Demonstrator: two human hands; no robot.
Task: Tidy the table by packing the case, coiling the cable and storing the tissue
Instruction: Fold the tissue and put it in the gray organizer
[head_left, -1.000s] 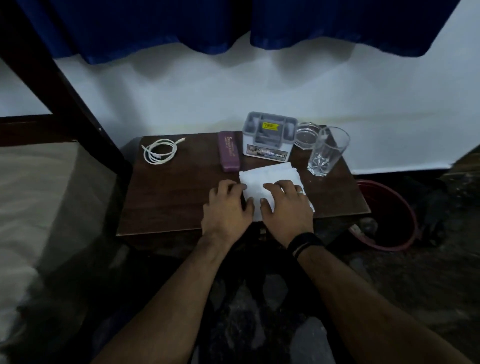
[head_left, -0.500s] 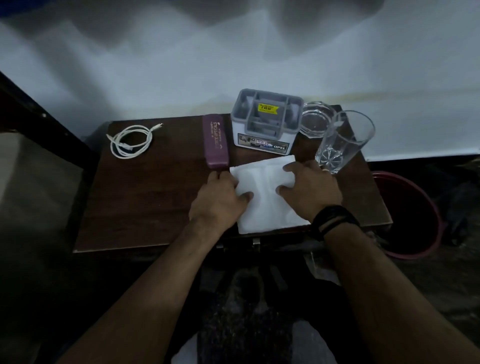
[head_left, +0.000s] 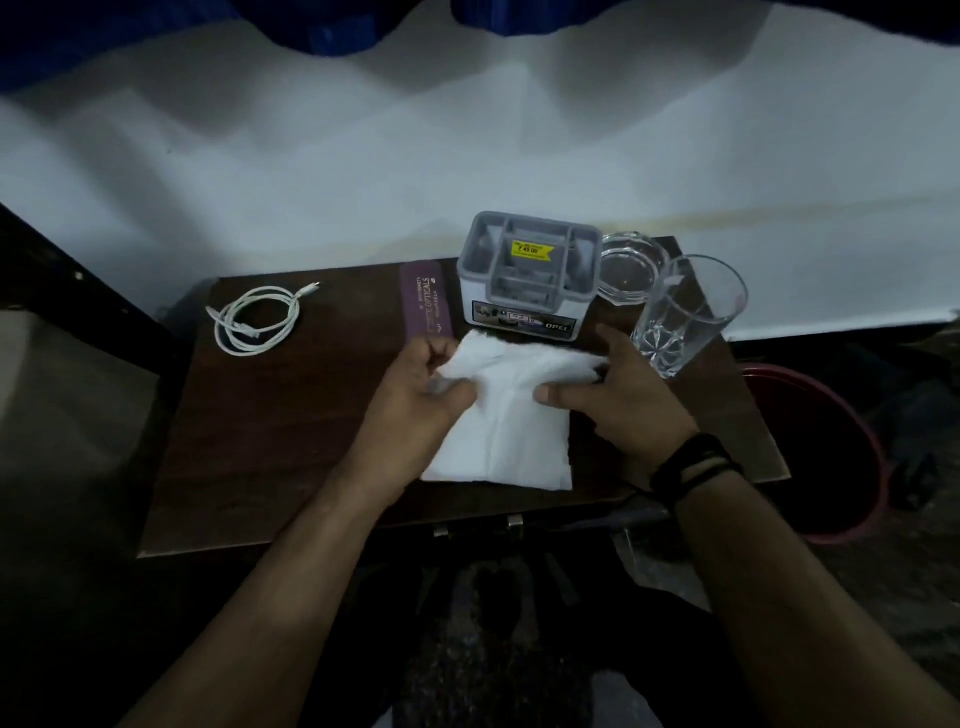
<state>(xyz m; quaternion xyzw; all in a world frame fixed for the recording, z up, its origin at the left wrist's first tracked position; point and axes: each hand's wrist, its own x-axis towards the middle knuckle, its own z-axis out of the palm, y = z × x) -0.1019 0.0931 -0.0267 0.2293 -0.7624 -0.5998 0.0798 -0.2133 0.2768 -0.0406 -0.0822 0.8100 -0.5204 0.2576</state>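
Both hands pinch the far edge of the tissue (head_left: 511, 415), left hand (head_left: 415, 402) at its left corner, right hand (head_left: 621, 400) at its right. The tissue lies on the surface (head_left: 291, 426) just before the organizer (head_left: 527, 275); case (head_left: 427, 306) left of it, cable (head_left: 258, 320) farther left.

The tissue (head_left: 511, 415) looked like soft, matt white paper, creased and rumpled along its far edge. Under it the table (head_left: 291, 426) showed dark wood grain with a low sheen — smooth, not glossy. The case (head_left: 427, 302) had a matt maroon skin with pale printed lettering. The cable (head_left: 257, 321) was smooth white plastic. The organiser box (head_left: 530, 275) was grey matt plastic, stickered — and the tumbler (head_left: 680, 317) and dish (head_left: 631, 265) were clear, shiny glass.
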